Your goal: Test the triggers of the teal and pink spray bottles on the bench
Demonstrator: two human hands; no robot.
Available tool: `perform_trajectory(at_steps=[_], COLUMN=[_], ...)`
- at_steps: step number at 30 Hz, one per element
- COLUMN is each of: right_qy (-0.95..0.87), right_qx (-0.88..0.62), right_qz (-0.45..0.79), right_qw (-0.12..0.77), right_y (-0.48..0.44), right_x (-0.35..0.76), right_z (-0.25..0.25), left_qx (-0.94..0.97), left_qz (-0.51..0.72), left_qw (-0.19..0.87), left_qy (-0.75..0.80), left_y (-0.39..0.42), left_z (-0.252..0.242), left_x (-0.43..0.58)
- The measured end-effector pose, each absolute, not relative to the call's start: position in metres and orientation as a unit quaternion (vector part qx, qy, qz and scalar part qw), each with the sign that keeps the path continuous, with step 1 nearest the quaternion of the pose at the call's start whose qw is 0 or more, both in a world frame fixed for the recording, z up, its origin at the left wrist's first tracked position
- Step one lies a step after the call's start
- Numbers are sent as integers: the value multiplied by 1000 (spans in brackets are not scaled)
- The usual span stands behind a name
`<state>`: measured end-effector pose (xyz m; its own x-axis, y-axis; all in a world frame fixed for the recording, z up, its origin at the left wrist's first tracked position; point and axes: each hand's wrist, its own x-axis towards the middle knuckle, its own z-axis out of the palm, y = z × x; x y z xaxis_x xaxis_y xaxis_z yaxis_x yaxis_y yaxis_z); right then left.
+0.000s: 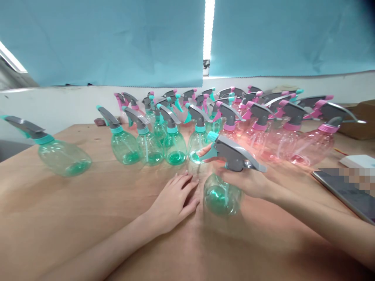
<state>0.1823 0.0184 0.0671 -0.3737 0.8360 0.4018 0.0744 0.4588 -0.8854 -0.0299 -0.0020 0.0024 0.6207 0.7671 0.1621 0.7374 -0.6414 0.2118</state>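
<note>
My right hand point(243, 180) is closed around the neck of a green spray bottle point(221, 199), which has a grey trigger head and a turquoise nozzle pointing left. One finger reaches toward its trigger. The bottle tilts a little, and part of its neck is hidden by the fingers. Flat on the wooden table point(88, 226), to the left of that bottle, lies my left hand point(175, 201) with its fingers spread and nothing in them. Just beyond it, another green spray bottle point(175, 146) stands upright in a row of similar ones.
Several pink spray bottles point(313, 142) stand at the back right, mixed with green ones. A lone green spray bottle point(64, 156) is at the far left. A dark flat device point(342, 191) and a white box point(360, 163) lie at the right. Blue curtains point(117, 43) hang behind.
</note>
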Motion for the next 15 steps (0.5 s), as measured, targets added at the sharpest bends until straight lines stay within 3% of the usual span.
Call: perform_trajectory(at_steps=[10,15], right_qy=[-726,-727], right_qx=[-341,-358], right_qz=[380,352], right_qw=[461,468], right_y=[17,18], right_x=[180,178], right_z=[60,52], left_qx=[897,891], left_qz=[138,170], left_qw=[66,119], left_qy=[414,403], left_y=[-1,-4], left_z=[1,0], left_x=[-31,-31])
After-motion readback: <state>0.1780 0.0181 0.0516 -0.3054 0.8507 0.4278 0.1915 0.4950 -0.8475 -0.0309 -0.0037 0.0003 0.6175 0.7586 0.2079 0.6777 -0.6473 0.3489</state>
